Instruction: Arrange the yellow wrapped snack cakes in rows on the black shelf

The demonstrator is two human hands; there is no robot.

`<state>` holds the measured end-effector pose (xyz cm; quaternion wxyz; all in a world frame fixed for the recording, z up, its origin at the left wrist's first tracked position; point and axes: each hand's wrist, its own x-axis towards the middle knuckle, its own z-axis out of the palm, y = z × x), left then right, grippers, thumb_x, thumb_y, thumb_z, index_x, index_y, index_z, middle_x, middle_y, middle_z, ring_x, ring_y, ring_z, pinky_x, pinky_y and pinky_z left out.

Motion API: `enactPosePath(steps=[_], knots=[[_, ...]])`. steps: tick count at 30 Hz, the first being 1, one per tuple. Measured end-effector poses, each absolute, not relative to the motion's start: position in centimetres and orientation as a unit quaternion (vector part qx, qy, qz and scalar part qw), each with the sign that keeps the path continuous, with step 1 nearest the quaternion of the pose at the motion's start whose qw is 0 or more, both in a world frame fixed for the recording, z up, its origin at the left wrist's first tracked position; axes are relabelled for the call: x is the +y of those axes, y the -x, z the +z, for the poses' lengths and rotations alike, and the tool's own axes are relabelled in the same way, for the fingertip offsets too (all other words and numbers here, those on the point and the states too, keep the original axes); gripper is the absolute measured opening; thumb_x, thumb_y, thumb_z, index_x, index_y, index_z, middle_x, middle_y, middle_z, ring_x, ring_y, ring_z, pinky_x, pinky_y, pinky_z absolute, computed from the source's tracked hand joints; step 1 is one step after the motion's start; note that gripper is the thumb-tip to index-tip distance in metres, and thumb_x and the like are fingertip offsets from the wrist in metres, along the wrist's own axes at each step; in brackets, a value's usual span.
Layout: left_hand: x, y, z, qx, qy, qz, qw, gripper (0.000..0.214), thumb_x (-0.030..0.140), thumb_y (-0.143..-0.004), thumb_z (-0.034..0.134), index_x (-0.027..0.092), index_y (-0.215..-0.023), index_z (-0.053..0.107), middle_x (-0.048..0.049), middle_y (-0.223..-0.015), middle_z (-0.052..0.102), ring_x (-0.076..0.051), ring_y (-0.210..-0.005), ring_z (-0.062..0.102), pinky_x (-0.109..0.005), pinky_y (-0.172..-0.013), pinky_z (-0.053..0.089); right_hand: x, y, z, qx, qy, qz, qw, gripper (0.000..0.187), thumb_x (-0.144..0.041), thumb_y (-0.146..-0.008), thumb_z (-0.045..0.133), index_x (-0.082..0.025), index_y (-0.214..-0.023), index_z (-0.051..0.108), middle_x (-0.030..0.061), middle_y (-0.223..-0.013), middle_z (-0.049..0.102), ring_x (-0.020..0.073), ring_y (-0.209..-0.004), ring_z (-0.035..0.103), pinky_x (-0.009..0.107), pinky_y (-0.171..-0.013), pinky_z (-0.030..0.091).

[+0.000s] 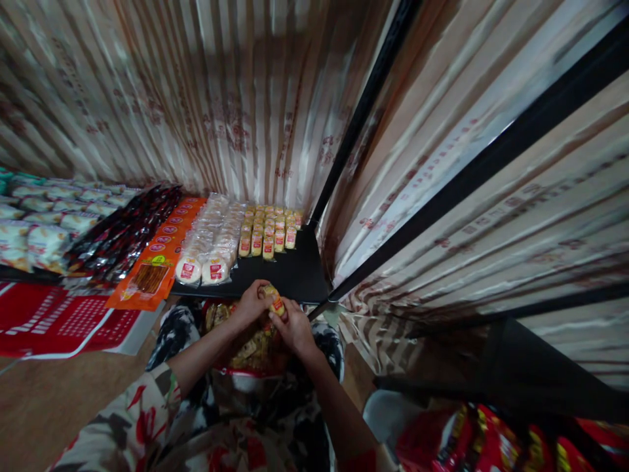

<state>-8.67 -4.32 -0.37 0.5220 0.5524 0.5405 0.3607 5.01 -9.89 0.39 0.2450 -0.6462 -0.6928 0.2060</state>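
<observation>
My left hand (pixel 249 303) and my right hand (pixel 295 328) meet just below the front edge of a black shelf (pixel 295 275), and both are closed on one small yellow snack packet (pixel 274 300) with a red label. Under the hands a big open bag (pixel 250 357) full of the same yellow packets rests on my lap. On the shelf above, rows of these yellow packets (pixel 268 231) stand at the back. To their left lie clear packs of round white cakes (pixel 209 246).
Further left on the shelf are orange flat packets (pixel 157 262), dark red-black packets (pixel 122 236) and white-green bags (pixel 44 223). A red-and-white box (pixel 59 321) sits lower left. Striped curtains hang behind and at right, with black frame bars (pixel 373 98). Red snack bags (pixel 491 439) lie lower right.
</observation>
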Motion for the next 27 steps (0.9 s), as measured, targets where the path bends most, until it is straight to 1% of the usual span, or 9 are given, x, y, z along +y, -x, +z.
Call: enactPosePath(steps=[3, 6, 8, 11, 16, 19, 22, 24, 27], knots=[[-2.9, 7.6, 0.2, 0.531, -0.586, 0.362, 0.494, 0.029, 0.02, -0.067, 0.057, 0.014, -0.094, 0.052, 0.0021, -0.073, 0.057, -0.009, -0.063, 0.052, -0.022, -0.062, 0.045, -8.8, -5.3, 0.9, -0.675, 0.669, 0.18, 0.255, 0.033, -0.032, -0.079, 0.053, -0.016, -0.107, 0.058, 0.0071, -0.093, 0.056, 0.015, -0.069, 0.056, 0.026, -0.068, 0.045], [-1.4, 6.5, 0.9, 0.524, -0.616, 0.353, 0.471, 0.025, 0.018, -0.069, 0.055, 0.015, -0.094, 0.053, 0.0025, -0.072, 0.058, -0.009, -0.064, 0.053, -0.021, -0.064, 0.045, -7.3, -5.8, 0.7, -0.661, 0.683, 0.153, 0.271, 0.028, -0.033, -0.079, 0.052, -0.017, -0.099, 0.06, 0.0061, -0.088, 0.055, 0.0155, -0.069, 0.055, 0.026, -0.067, 0.045], [-0.4, 5.6, 1.3, 0.523, -0.624, 0.354, 0.46, 0.025, 0.017, -0.07, 0.055, 0.016, -0.095, 0.054, 0.0024, -0.074, 0.059, -0.008, -0.064, 0.053, -0.021, -0.064, 0.045, -6.1, -6.2, 0.4, -0.649, 0.688, 0.137, 0.295, 0.03, -0.034, -0.078, 0.052, -0.016, -0.101, 0.059, 0.0059, -0.085, 0.056, 0.0162, -0.07, 0.055, 0.027, -0.069, 0.045], [1.0, 4.2, 1.9, 0.535, -0.623, 0.367, 0.438, 0.025, 0.016, -0.071, 0.055, 0.016, -0.096, 0.056, -0.0003, -0.083, 0.06, -0.008, -0.067, 0.054, -0.021, -0.068, 0.047, -4.1, -6.8, 0.1, -0.623, 0.697, 0.121, 0.335, 0.036, -0.034, -0.078, 0.051, -0.014, -0.108, 0.055, 0.0071, -0.087, 0.057, 0.0175, -0.074, 0.056, 0.028, -0.07, 0.045], [2.7, 2.4, 2.5, 0.556, -0.61, 0.387, 0.412, 0.032, 0.012, -0.073, 0.052, 0.012, -0.106, 0.053, -0.0098, -0.103, 0.059, -0.013, -0.087, 0.058, -0.025, -0.078, 0.049, -0.2, -7.8, -0.3, -0.562, 0.732, 0.121, 0.365, 0.039, -0.033, -0.078, 0.049, -0.01, -0.11, 0.054, 0.0084, -0.087, 0.056, 0.0137, -0.059, 0.052, 0.027, -0.064, 0.045], [3.4, 1.7, 2.7, 0.561, -0.634, 0.368, 0.384, 0.03, 0.013, -0.076, 0.049, 0.014, -0.105, 0.055, -0.0096, -0.106, 0.059, -0.015, -0.094, 0.058, -0.027, -0.083, 0.048, 2.1, -8.3, -0.7, -0.549, 0.736, 0.107, 0.381, 0.039, -0.033, -0.079, 0.049, -0.01, -0.109, 0.054, 0.0097, -0.088, 0.056, 0.0151, -0.063, 0.053, 0.027, -0.065, 0.045], [4.0, 1.3, 2.7, 0.553, -0.655, 0.346, 0.382, 0.029, 0.012, -0.077, 0.046, 0.016, -0.105, 0.056, -0.0082, -0.113, 0.058, -0.016, -0.101, 0.056, -0.028, -0.088, 0.047, 4.1, -8.5, -1.1, -0.541, 0.739, 0.092, 0.389, 0.036, -0.033, -0.08, 0.05, -0.012, -0.109, 0.054, 0.0094, -0.087, 0.056, 0.0167, -0.067, 0.054, 0.027, -0.064, 0.045], [4.5, 1.2, 2.6, 0.55, -0.662, 0.337, 0.381, 0.031, 0.012, -0.077, 0.046, 0.017, -0.106, 0.056, -0.008, -0.119, 0.056, -0.017, -0.11, 0.052, -0.03, -0.095, 0.043, 5.2, -8.5, -1.2, -0.538, 0.744, 0.097, 0.384, 0.035, -0.031, -0.08, 0.049, -0.013, -0.11, 0.054, 0.0096, -0.087, 0.055, 0.0169, -0.067, 0.054, 0.028, -0.064, 0.045], [5.4, 1.0, 2.3, 0.554, -0.664, 0.331, 0.378, 0.031, 0.012, -0.078, 0.047, 0.014, -0.108, 0.057, -0.0107, -0.124, 0.053, -0.019, -0.119, 0.046, -0.031, -0.103, 0.036, 6.4, -8.4, -1.5, -0.535, 0.745, 0.12, 0.379, 0.036, -0.028, -0.08, 0.047, -0.012, -0.113, 0.052, 0.0113, -0.092, 0.055, 0.0171, -0.066, 0.055, 0.029, -0.064, 0.046]])
